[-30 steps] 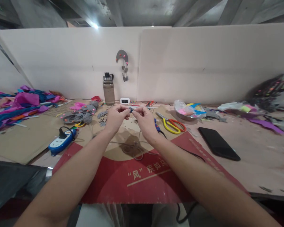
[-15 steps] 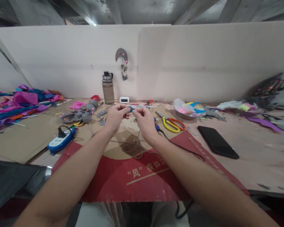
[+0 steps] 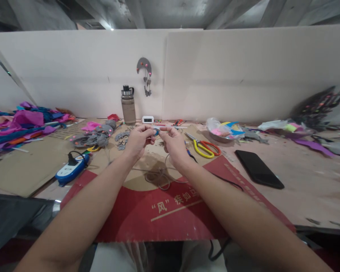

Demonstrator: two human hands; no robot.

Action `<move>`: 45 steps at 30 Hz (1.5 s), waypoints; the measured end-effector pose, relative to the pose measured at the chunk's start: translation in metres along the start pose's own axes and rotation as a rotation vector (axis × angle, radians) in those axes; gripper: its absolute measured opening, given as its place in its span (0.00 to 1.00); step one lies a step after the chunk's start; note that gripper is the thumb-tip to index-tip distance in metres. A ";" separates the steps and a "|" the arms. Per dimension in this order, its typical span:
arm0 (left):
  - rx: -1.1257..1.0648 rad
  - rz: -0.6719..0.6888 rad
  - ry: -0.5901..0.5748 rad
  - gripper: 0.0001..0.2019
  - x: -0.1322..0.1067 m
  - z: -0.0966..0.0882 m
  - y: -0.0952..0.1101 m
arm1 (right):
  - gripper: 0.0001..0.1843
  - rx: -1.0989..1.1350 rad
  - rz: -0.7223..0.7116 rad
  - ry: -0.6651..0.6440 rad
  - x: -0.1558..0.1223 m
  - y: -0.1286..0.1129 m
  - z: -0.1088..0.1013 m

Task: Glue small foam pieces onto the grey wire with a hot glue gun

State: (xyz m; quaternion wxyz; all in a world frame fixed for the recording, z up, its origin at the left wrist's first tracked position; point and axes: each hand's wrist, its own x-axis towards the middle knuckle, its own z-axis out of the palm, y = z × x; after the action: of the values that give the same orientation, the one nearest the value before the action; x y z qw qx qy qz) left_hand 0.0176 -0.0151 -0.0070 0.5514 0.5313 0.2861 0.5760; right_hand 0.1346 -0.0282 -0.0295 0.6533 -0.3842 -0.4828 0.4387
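You have two hands out in front of you, the left hand (image 3: 138,141) and the right hand (image 3: 174,144), their fingertips meeting over one small blue piece (image 3: 156,132). Each grip is closed, thumb and fingers pinched on that piece, which sits between them above the desk (image 3: 303,189); its shape is mostly hidden by your fingers.

Directly below the grip, one thin cord (image 3: 160,182) lies in several loose loops on one red-and-tan cardboard sheet (image 3: 170,228). Just right of your right hand is one pair of scissors (image 3: 203,147), with one yellow loop and one orange; farther right, one black phone (image 3: 259,169) lies flat. Beyond the scissors stands one bowl (image 3: 219,138) of bagged, colourful bits.

Left of your left hand sits one heap of grey pieces (image 3: 92,139) dotted with pink and orange, too tangled to count. Nearer you on that side is one blue-and-white power strip (image 3: 70,170) with one black plug in it.

Past the grip stand one bottle (image 3: 128,110) and one small white clock (image 3: 147,119). Above them, one grey crescent (image 3: 144,64) with four bright dots hangs against the white panel (image 3: 82,71).
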 end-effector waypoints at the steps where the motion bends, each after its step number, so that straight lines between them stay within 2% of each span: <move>1: -0.022 -0.013 -0.008 0.06 0.000 0.000 0.000 | 0.11 0.028 0.027 -0.025 -0.001 -0.003 0.000; 6: -0.143 -0.144 -0.090 0.06 0.005 -0.004 0.000 | 0.09 0.109 0.074 -0.060 -0.005 -0.013 -0.001; 12: 0.009 -0.170 -0.174 0.08 0.005 -0.008 0.003 | 0.09 0.069 0.074 -0.020 -0.001 -0.011 -0.008; 18: 0.142 -0.122 -0.156 0.10 0.002 -0.007 0.008 | 0.07 -0.113 -0.043 -0.028 0.003 -0.006 -0.012; 22: 0.210 -0.073 -0.137 0.10 0.002 -0.006 0.005 | 0.07 -0.184 -0.066 -0.051 0.001 -0.007 -0.011; 25: 0.215 -0.111 -0.170 0.10 0.004 -0.011 0.005 | 0.07 -0.220 -0.067 -0.053 0.002 -0.007 -0.013; 30: 0.265 -0.235 -0.306 0.11 0.007 -0.022 0.012 | 0.07 -0.334 -0.086 -0.047 0.007 -0.006 -0.019; 37: 0.551 -0.039 -0.263 0.11 0.007 -0.018 0.006 | 0.05 -0.527 -0.191 -0.107 0.003 -0.005 -0.019; 41: 0.509 -0.007 -0.182 0.10 0.008 -0.018 0.004 | 0.08 -0.489 -0.191 -0.170 0.002 -0.005 -0.018; 45: 0.503 0.040 -0.141 0.09 0.010 -0.021 0.002 | 0.12 -0.473 -0.193 -0.148 0.004 -0.001 -0.019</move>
State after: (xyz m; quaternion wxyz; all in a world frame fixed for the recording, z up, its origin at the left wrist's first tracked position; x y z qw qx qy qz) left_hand -0.0004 -0.0007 -0.0073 0.4089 0.6962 0.3705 0.4592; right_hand 0.1540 -0.0259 -0.0323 0.5472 -0.4453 -0.6528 0.2760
